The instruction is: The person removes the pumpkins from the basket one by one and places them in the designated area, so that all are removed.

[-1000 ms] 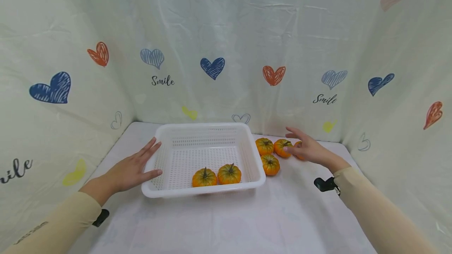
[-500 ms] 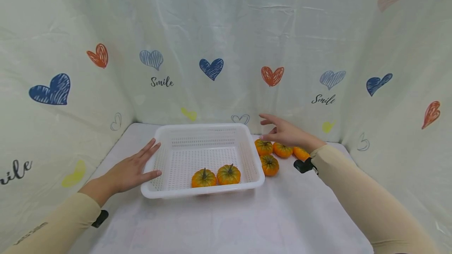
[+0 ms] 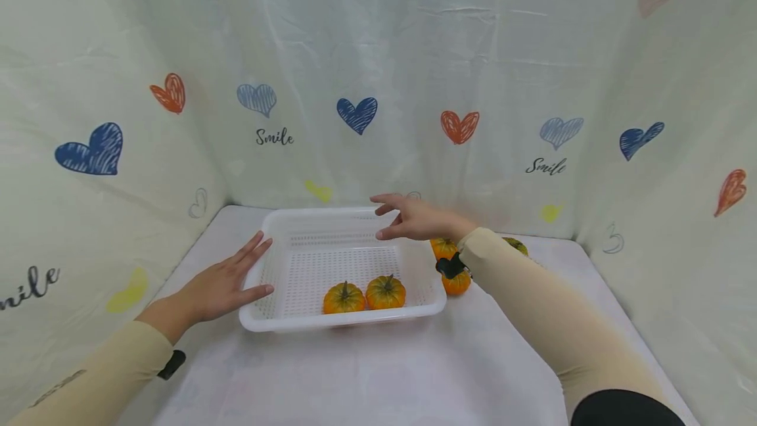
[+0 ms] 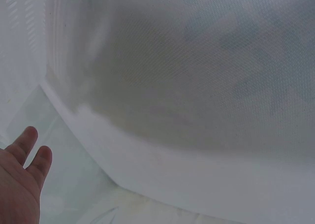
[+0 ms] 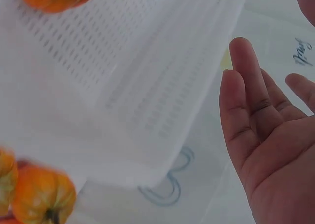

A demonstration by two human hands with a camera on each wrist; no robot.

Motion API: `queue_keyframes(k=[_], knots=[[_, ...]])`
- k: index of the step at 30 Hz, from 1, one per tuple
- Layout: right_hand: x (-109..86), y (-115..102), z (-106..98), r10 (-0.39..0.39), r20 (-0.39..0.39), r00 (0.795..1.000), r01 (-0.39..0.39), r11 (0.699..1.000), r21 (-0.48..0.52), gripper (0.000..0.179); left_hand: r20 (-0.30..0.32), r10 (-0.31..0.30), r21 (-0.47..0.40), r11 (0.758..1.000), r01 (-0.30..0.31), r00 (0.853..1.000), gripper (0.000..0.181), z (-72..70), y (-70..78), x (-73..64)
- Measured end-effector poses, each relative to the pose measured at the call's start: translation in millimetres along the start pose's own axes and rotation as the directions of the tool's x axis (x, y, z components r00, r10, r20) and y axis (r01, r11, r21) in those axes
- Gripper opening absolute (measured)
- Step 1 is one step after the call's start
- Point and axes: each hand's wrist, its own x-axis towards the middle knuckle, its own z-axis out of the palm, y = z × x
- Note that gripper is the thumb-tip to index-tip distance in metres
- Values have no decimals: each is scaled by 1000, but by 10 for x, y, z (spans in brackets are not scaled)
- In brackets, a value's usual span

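A white perforated plastic basket (image 3: 342,324) stands on the table with two small orange-green pumpkins, the left pumpkin (image 3: 344,298) and the right pumpkin (image 3: 386,292), by its near wall. My left hand (image 3: 215,288) rests on the basket's left rim, fingers spread. Over the far right part of the basket hovers my right hand (image 3: 420,218), holding nothing, its fingers loosely extended. In the right wrist view the right hand (image 5: 275,120) shows its palm with nothing in it. The left wrist view catches only part of the left hand (image 4: 24,177).
Right of the basket lie more pumpkins, partly hidden by the right forearm: one near pumpkin (image 3: 457,283), one behind it (image 3: 443,248), and another farther right (image 3: 516,246). A white cloth covers the table (image 3: 378,373). A heart-print curtain (image 3: 307,38) hangs behind and at both sides.
My right hand has moved left from above the loose pumpkins to over the basket's far right side. The left hand and the basket have stayed in place.
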Motion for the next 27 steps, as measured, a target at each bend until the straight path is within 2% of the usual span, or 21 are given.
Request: queue_keyframes(k=[6, 11, 22, 27], knots=[[242, -47, 202, -56, 62, 996, 54, 998, 42, 78, -6, 5, -8, 1000, -5, 1000, 90, 11, -7, 14], [376, -24, 358, -62, 99, 993, 58, 997, 49, 74, -6, 6, 1, 1000, -6, 1000, 91, 40, -30, 29], [490, 121, 665, -71, 226, 972, 66, 997, 27, 73, -9, 11, 6, 1000, -11, 1000, 90, 2, 4, 25], [493, 189, 777, -61, 265, 962, 48, 997, 54, 72, -10, 0, 2, 1000, 0, 1000, 90, 7, -5, 17]])
